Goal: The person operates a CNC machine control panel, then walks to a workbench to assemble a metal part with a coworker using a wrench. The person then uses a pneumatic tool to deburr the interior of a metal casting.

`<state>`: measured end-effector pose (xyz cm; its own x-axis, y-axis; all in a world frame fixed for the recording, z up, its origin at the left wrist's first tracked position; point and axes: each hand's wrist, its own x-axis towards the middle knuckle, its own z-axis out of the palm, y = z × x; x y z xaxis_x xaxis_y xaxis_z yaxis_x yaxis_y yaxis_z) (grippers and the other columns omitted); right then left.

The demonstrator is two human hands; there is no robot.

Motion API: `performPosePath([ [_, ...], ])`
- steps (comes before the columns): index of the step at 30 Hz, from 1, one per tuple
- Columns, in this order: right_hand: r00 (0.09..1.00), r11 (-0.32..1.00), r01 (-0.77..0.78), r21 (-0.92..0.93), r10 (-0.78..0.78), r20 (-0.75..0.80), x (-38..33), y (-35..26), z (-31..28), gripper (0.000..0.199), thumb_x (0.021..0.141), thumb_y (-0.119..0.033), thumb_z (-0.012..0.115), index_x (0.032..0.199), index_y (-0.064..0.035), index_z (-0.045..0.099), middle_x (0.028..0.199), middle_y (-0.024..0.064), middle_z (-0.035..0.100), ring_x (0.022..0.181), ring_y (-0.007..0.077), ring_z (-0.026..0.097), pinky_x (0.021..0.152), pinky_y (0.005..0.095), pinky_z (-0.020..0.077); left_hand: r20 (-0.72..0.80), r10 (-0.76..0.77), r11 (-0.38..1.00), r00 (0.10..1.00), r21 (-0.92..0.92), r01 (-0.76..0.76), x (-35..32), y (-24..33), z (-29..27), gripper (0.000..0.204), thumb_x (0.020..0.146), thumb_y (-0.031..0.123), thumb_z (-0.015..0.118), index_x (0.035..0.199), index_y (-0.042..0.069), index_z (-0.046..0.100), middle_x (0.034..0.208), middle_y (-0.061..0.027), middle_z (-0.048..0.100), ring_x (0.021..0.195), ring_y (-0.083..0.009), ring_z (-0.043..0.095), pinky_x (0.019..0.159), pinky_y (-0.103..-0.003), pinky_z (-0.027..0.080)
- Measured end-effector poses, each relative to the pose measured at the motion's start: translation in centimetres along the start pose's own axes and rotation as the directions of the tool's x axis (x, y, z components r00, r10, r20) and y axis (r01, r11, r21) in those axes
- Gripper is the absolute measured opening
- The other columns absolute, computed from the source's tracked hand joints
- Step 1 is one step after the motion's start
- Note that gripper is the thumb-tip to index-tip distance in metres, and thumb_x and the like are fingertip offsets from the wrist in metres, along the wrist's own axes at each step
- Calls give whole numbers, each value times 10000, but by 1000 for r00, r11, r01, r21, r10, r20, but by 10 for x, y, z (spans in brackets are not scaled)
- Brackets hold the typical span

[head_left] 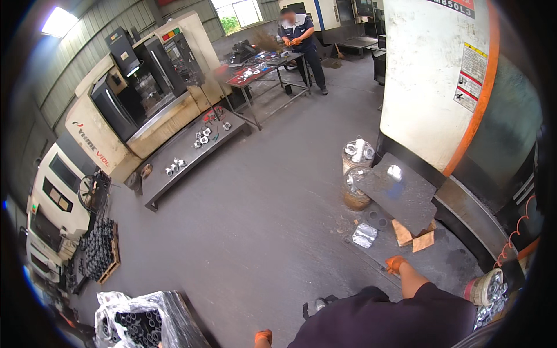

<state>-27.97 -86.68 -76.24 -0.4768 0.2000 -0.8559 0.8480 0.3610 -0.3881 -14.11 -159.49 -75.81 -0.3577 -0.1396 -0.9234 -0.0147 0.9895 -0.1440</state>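
Observation:
My right hand (395, 264) wears an orange glove and hangs low over a dark floor platform (447, 264) beside a white machine (429, 81). Its fingers look curled; a thin dark shape pokes out at its left, and I cannot tell if it grips it. A shiny metal part (364, 235) lies a little ahead of that hand. My left hand (263, 336), also gloved in orange, shows only partly at the lower edge, near a plastic-wrapped pallet of black tubes (139, 322). Its grip is hidden.
A dark steel plate (406, 200) rests tilted on wooden blocks (402, 232), with two buckets of metal parts (358, 152) behind it and another (487, 290) at right. A low bench with fittings (168, 180) fronts the machines at left. A person (299, 35) works at a far table.

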Motion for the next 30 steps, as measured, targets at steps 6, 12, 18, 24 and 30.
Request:
performPosePath([
  [6, 991, 952, -50, -300, 11, -131, 38, -4, -72, 448, 999, -413, 484, 995, -35, 723, 938, 125, 748, 801, 221, 713, 682, 392, 554, 40, -157, 826, 987, -542, 153, 23, 95, -125, 596, 964, 451, 431, 1388, 69, 602, 1495, -166, 547, 1426, -336, 469, 1176, -428, 371],
  [12, 945, 907, -255, -336, 307, 110, 96, -26, -72, 299, 934, -332, 576, 1004, -94, 744, 958, 113, 736, 883, 267, 707, 762, 432, 543, -278, -2, 760, 960, -625, -179, 105, 140, -235, 607, 926, 477, 486, 1384, 101, 617, 1422, -165, 615, 1383, -320, 526, 1148, -397, 396],
  [18, 880, 213, 433, -876, -309, 360, 198, -159, -126, 292, 812, -314, 765, 1071, -180, 781, 1100, 107, 765, 1065, 276, 717, 931, 417, 556, -209, -223, 489, 952, -869, -76, 55, 213, -455, 600, 923, 467, 510, 1370, 83, 621, 1397, -167, 634, 1355, -318, 552, 1137, -382, 406],
  [24, 964, 977, 197, -85, -177, 197, 305, -435, -136, 341, 904, -362, 612, 1147, -125, 648, 1041, 188, 722, 800, 358, 679, 624, 466, 513, -171, -258, 629, 951, -777, 31, 158, 140, -511, 539, 979, 354, 435, 1388, 48, 607, 1484, -238, 521, 1399, -374, 488, 1147, -431, 409],
  [30, 889, 942, 139, 305, -254, 380, 359, -592, -159, 151, 967, -299, 529, 967, -150, 557, 695, 61, 535, 504, 149, 437, 438, 293, 322, -210, -282, 500, 936, -865, -43, 110, 216, -617, 615, 945, 498, 486, 1408, 109, 599, 1450, -166, 585, 1364, -348, 533, 1136, -447, 421],
])
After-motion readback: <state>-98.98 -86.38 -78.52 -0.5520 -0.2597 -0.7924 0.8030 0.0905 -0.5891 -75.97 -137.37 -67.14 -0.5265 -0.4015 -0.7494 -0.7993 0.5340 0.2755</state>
